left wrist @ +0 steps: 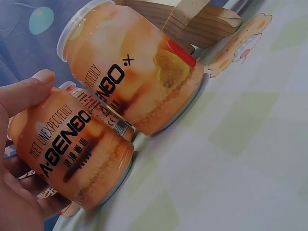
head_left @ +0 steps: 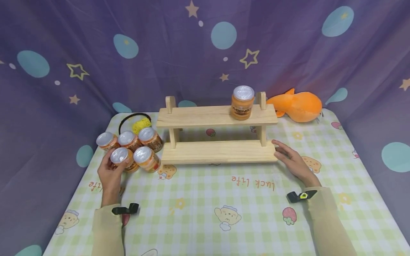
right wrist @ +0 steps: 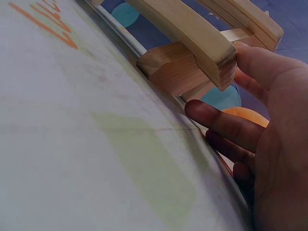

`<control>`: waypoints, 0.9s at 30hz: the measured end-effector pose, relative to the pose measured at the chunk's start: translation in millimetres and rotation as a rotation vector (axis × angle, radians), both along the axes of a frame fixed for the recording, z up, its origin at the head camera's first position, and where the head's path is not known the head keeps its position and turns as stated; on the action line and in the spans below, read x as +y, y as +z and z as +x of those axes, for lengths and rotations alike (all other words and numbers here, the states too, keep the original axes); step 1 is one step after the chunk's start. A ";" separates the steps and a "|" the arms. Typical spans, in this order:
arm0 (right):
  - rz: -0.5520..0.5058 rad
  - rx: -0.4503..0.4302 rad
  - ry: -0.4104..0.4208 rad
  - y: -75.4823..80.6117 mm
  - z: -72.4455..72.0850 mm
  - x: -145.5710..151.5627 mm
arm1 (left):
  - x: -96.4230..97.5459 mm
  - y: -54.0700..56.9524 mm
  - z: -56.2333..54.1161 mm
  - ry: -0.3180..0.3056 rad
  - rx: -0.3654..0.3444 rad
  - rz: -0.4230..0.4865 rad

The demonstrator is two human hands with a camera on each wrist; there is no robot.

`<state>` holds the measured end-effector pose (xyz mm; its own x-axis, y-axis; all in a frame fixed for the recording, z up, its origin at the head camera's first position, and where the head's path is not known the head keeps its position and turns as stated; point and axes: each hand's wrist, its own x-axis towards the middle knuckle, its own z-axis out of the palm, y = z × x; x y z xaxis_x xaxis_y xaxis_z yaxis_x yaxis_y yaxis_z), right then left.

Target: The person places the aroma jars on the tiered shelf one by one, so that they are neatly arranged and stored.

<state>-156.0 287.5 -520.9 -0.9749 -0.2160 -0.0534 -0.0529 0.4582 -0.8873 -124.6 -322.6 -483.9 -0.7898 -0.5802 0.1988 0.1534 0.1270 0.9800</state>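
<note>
My left hand (head_left: pixel 110 174) grips an orange printed can (head_left: pixel 121 155) with a silvery top, at the front left of a cluster of similar cans. In the left wrist view the thumb lies on the near side of this can (left wrist: pixel 72 144) and fingers reach behind it. Another can (head_left: pixel 146 159) stands just to its right, by the shelf. My right hand (head_left: pixel 294 163) rests its fingertips at the right end of a two-tier wooden shelf (head_left: pixel 214 152), fingers loosely extended. One can (head_left: pixel 242 105) stands upright on the upper board, toward the right.
Behind the gripped can are more cans (head_left: pixel 128 140) in a row. A yellow fuzzy ball (head_left: pixel 142 125) with a black loop lies behind them. An orange plush toy (head_left: pixel 301 106) lies at the back right. A checkered cloth (head_left: pixel 198 220) covers the table, with a purple curtain behind.
</note>
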 end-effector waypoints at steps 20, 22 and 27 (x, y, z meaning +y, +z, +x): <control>0.011 0.010 0.005 -1.3 -1.1 1.7 | -3.2 21.0 7.4 0.075 0.086 0.060; 0.010 0.012 0.004 -2.0 -1.2 1.5 | -2.1 24.6 8.5 0.078 0.098 0.072; -0.001 0.021 0.001 -3.9 -1.2 1.2 | 0.4 32.4 10.8 0.080 0.088 0.052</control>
